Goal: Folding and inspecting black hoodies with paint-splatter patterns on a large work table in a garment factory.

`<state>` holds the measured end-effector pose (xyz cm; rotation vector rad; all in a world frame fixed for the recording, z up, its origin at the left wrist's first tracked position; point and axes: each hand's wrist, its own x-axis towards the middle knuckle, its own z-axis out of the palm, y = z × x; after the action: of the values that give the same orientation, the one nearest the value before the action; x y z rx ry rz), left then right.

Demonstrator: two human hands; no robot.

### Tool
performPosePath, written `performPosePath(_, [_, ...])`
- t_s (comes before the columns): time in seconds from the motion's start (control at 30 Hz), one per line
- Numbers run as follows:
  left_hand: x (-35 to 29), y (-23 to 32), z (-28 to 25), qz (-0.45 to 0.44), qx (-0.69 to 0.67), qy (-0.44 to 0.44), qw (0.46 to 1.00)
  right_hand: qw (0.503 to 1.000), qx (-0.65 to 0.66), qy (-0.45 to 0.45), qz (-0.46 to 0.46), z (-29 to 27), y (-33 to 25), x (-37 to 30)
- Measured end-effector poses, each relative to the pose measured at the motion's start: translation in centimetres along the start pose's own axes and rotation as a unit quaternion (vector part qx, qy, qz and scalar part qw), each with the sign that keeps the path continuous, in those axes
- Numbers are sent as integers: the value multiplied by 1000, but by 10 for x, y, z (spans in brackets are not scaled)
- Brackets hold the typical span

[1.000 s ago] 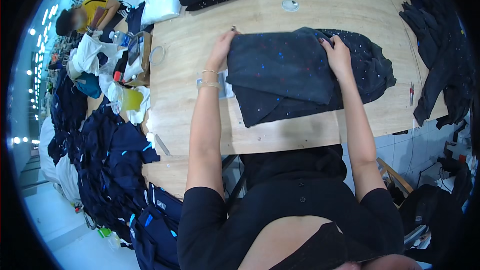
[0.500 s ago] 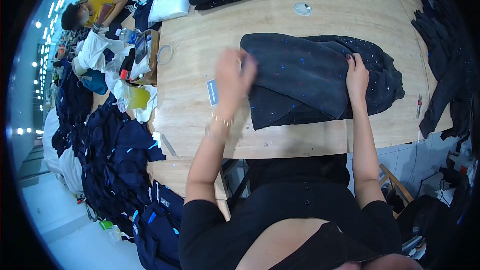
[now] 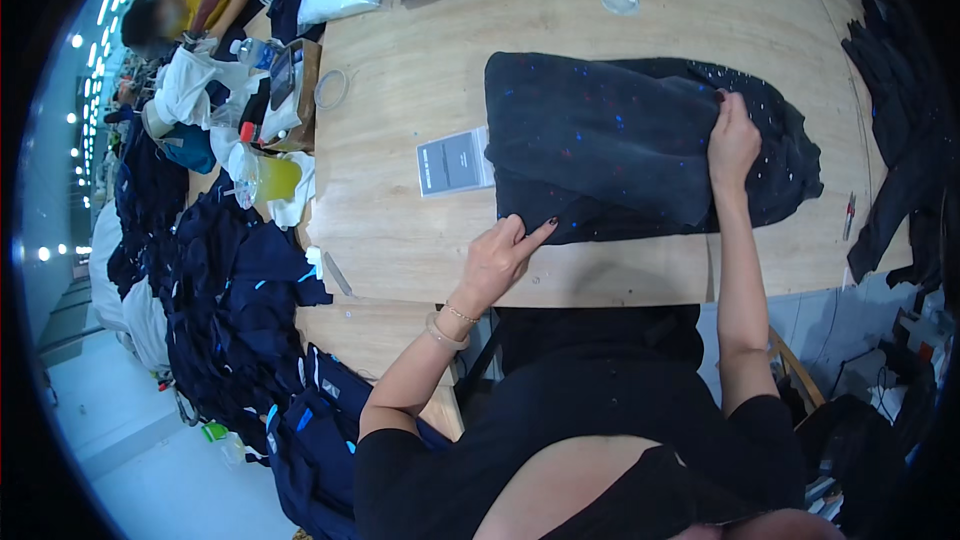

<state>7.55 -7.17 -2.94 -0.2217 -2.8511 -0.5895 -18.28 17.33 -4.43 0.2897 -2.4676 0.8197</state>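
The dark speckled garment lies folded on the wooden table, under the fingertips of both hands, and it spreads away beyond the left fingers and to the right past the right fingers; the left hand is at its near left corner, with one finger stretched out upon the cloth; whether these fingers pinch the cloth or only press it, I cannot tell; the right hand has its fingers bent upon the upper layer, toward the right part, and also here I cannot tell if they grasp it or only rest; a grey card in a clear sleeve lies beyond the left fingers and slightly to their left, at the garment's edge; a slim red-and-dark tool lies to the right of the right fingers; a cup of yellow drink stands well to the left of the left fingers.
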Motion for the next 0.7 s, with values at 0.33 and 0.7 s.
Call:
performPosePath(0.33, [47,34,-78,-44,-91,-84,991,995,-52,-83,29,9,16,-9])
performPosePath(0.7, [172,71,-36,-71,-5,253,965,994,-51,-78,58,8,18,-11])
